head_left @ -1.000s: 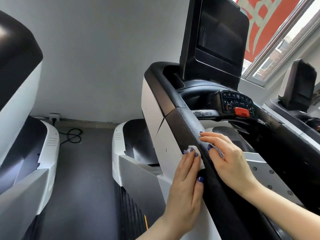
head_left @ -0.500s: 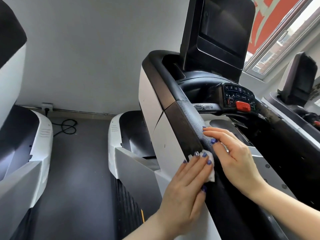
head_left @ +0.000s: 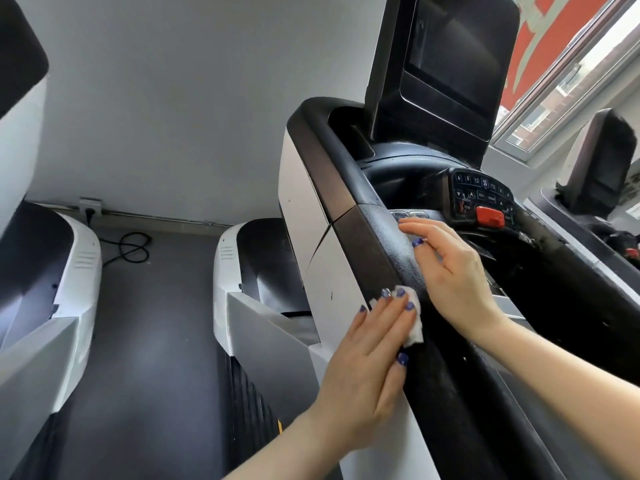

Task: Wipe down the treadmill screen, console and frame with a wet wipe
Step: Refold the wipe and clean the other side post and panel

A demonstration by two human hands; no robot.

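A black and white treadmill fills the right half of the view. Its dark screen stands tall at the top, above the console with buttons and a red stop key. My left hand presses a white wet wipe with straight fingers against the outer side of the black left handrail, where the black meets the white frame panel. My right hand rests flat on top of the same handrail, a little further up, fingers straight and holding nothing.
A second treadmill stands at the left, across a dark floor strip. A black cable lies coiled by a wall socket. Another machine's screen stands at the far right under the window.
My left hand has slid the wipe down the rail's outer side, then held near the same spot. My right hand has moved slightly up the rail toward the console.
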